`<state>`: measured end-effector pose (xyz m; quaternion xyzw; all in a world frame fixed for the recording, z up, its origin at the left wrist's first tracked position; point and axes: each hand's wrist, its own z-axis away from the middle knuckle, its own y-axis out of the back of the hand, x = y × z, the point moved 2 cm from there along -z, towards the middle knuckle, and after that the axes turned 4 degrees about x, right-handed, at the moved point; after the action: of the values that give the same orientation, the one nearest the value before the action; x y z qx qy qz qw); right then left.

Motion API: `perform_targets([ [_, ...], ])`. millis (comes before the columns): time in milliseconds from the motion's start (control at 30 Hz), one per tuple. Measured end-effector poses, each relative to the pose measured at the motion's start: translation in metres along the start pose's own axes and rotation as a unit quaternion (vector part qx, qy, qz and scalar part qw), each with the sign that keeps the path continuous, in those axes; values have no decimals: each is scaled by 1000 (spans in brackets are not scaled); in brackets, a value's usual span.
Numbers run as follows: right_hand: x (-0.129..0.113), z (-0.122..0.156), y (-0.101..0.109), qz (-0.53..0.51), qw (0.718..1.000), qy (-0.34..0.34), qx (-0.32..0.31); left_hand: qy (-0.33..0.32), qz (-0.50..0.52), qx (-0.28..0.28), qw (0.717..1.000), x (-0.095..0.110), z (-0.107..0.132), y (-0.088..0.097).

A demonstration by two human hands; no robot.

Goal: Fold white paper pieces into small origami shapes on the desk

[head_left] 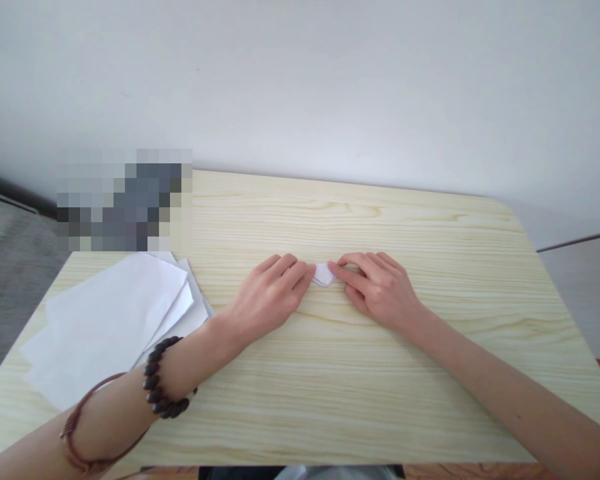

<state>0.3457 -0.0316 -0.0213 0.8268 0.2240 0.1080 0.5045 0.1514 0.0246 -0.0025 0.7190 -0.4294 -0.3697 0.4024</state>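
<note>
A small folded piece of white paper [324, 274] lies at the middle of the table, pinched from both sides. My left hand [275, 288] has its fingertips closed on the left end of the paper. On the right end press the index finger and other fingertips of my right hand [380, 287]. Only the middle of the paper shows, with its pointed lower edge toward me; its ends are hidden under my fingers. A dark beaded bracelet [156, 380] and a brown cord [73, 427] circle my left wrist and forearm.
Several loose white sheets [110, 313] lie fanned out at the table's left side, partly beneath my left arm. A dark, pixelated object [140, 200] is at the back left corner. Behind the wood-grain table [330, 387] rises a white wall [330, 87].
</note>
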Motion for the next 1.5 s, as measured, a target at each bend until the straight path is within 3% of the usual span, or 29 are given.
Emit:
perform_targets([
  [167,-8,4,2,27,999,-15,-15,53,-13,-23,998,14,8,6],
  [367,-13,10,2,46,998,-37,9,102,-14,-75,992,26,8,7],
  [800,-25,-8,3,112,990,-57,-71,104,-15,-72,992,40,7,7],
  [1000,-17,0,4,74,996,-43,-35,114,-10,-67,991,40,10,6],
  [1167,-14,8,2,47,996,-74,11,118,16,-39,992,42,13,4],
  [1300,-14,0,0,-7,993,-118,29,165,74,-12,983,34,9,4],
  [1500,-1,-13,-9,-90,984,-152,8,230,166,-8,959,4,-3,-10],
])
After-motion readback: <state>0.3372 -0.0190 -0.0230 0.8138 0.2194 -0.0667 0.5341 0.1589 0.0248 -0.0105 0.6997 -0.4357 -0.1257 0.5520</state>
